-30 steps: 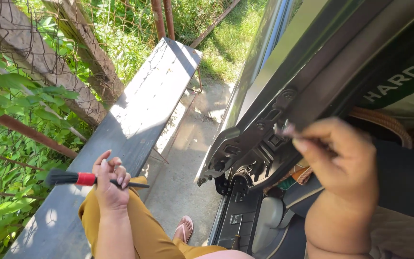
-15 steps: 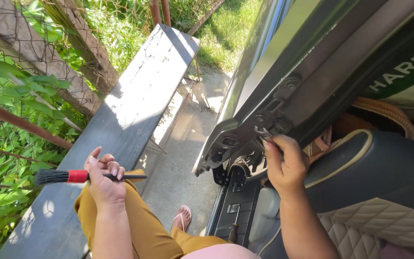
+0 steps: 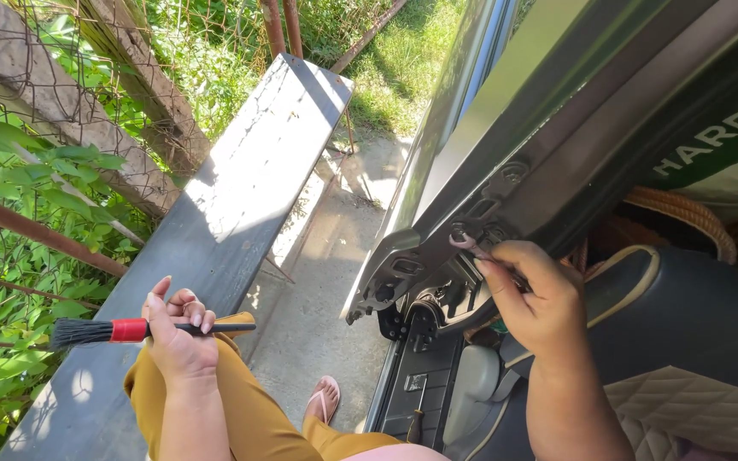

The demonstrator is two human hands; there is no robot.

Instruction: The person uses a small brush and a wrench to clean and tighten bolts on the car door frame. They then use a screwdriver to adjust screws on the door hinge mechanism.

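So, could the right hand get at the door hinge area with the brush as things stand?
Probably not directly: the brush sits in the left hand, off over the bench. The right hand is already at the door hinge area, fingertips touching it, nothing between. It would need the brush passed across first.

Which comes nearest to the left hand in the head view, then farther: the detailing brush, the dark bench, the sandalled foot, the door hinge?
1. Detailing brush: gripped in the left hand, bristles pointing left.
2. Dark bench: just beyond the hand, running up and left.
3. Sandalled foot: lower right, on the concrete.
4. Door hinge: farthest right, under the right hand's fingers.
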